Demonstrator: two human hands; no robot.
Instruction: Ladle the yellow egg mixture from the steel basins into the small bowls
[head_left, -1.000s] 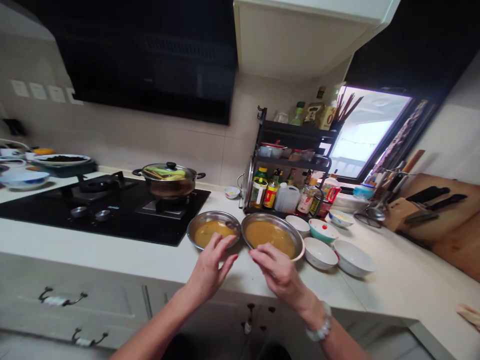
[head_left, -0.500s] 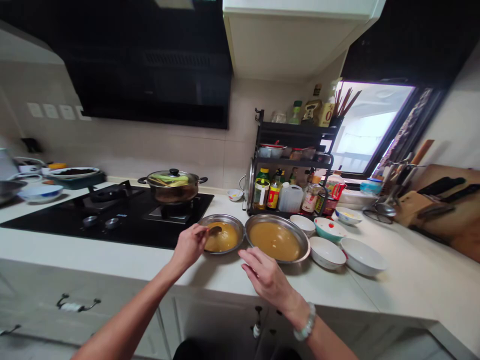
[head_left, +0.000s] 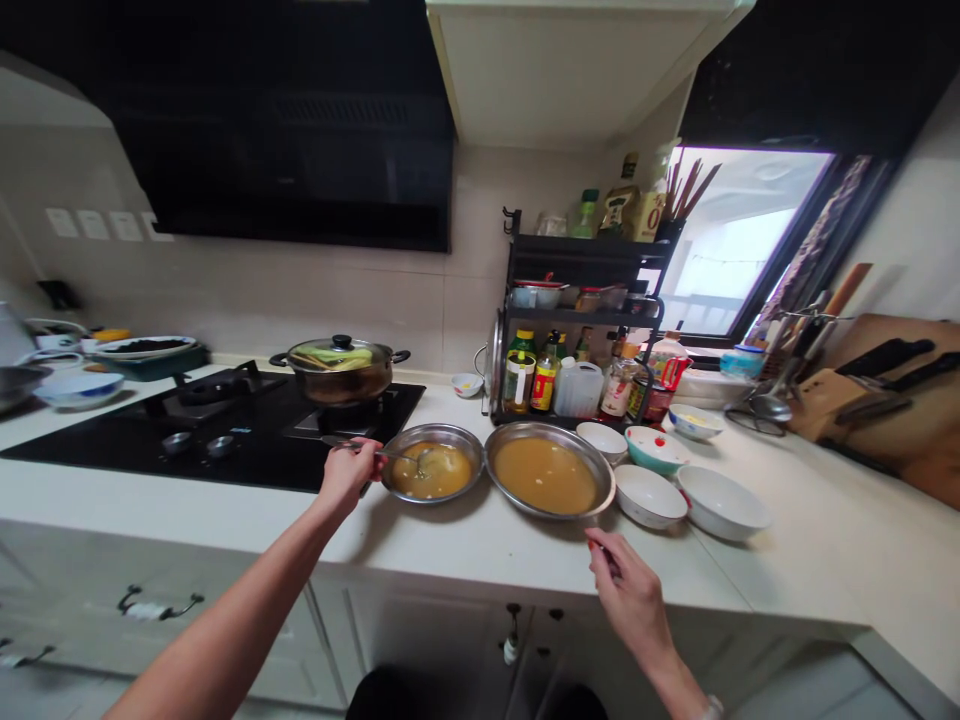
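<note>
My left hand (head_left: 351, 477) is closed round the handle of a metal spoon (head_left: 401, 457), whose bowl end dips into yellowish liquid in the smaller metal bowl (head_left: 390, 478). Right beside it stands a wider metal bowl (head_left: 600, 497) filled with similar brownish-yellow liquid and a few pale bits. My right hand (head_left: 628, 590) is near the counter's front edge, below the wider bowl and apart from it. Its fingers are curled in; whatever they hold, if anything, is too small to make out.
Several white bowls (head_left: 651, 497) and a covered green one (head_left: 656, 450) stand to the right. A lidded pot (head_left: 341, 372) sits on the black gas stove (head_left: 247, 470). Behind the metal bowls is a rack (head_left: 585, 312) with bottles. A knife block (head_left: 840, 395) stands far right.
My left hand has moved left, and more of the spoon shows across the smaller bowl. My right hand has moved right, away from between the two metal bowls, and its fingers have curled.
</note>
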